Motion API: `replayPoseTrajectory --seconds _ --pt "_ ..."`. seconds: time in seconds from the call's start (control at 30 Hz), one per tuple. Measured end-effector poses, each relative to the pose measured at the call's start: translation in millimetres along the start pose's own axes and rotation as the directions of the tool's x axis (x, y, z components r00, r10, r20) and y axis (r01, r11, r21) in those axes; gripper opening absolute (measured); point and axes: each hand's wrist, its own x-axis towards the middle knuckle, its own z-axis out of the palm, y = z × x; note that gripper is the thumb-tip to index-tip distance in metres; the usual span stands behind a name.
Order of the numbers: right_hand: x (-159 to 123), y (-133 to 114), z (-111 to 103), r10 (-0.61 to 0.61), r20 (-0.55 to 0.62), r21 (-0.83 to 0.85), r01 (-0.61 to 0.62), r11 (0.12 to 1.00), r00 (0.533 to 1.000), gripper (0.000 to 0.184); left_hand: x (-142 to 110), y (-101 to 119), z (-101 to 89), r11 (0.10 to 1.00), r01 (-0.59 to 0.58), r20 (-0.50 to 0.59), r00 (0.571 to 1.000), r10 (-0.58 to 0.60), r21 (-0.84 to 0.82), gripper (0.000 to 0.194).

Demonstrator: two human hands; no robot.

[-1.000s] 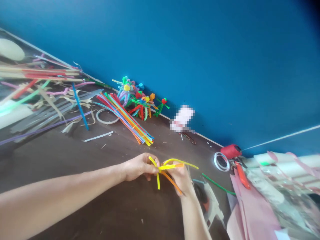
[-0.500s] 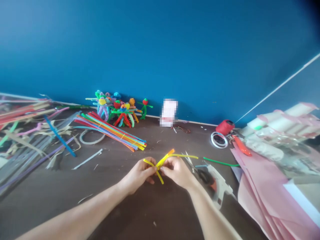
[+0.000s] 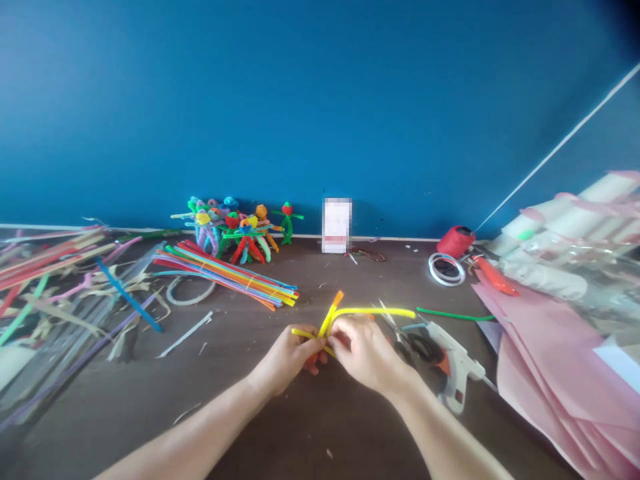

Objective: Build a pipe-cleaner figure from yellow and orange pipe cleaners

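Note:
Both hands meet over the middle of the dark table, pinching a yellow and orange pipe-cleaner piece (image 3: 328, 323) between them. My left hand (image 3: 295, 348) is closed on its left side, thumb on top, with a short yellow end poking out past the thumb. My right hand (image 3: 363, 345) pinches it from the other side, fingertips close to the left thumb. A stub with an orange tip points up and away, and one long yellow strand reaches right over the right hand. The exact crossing point is partly covered by the fingers.
Behind lie a bundle of coloured pipe cleaners (image 3: 230, 275) and several small pipe-cleaner figures (image 3: 245, 230). Right of my hands are scissors (image 3: 400, 327), a glue gun (image 3: 455, 367), a green pipe cleaner (image 3: 453, 314) and pink sheets (image 3: 545, 360). A red spool (image 3: 455, 241) stands near the wall.
The view has levelled out from a tilt. My right hand has turned over the piece and now pinches near the left thumb; the orange-tipped stub has swung from pointing right to pointing up.

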Motion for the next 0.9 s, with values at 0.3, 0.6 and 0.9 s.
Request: replayPoseTrajectory --seconds 0.3,0.6,0.9 --pt "5 -10 -13 -0.384 0.025 -0.234 0.379 0.895 0.923 0.018 3 11 -9.0 0.959 0.198 0.100 0.978 -0.181 -0.201 0.013" --pt "5 -8 -9 -0.408 0.029 -0.136 0.408 0.903 0.913 0.019 8 9 -25.0 0.890 0.326 0.288 0.928 -0.236 -0.320 0.011" --pt "2 4 -7 -0.128 -0.382 0.032 0.151 0.988 0.915 0.024 1 -3 -13.7 0.971 -0.157 -0.070 0.987 0.146 -0.182 0.016"
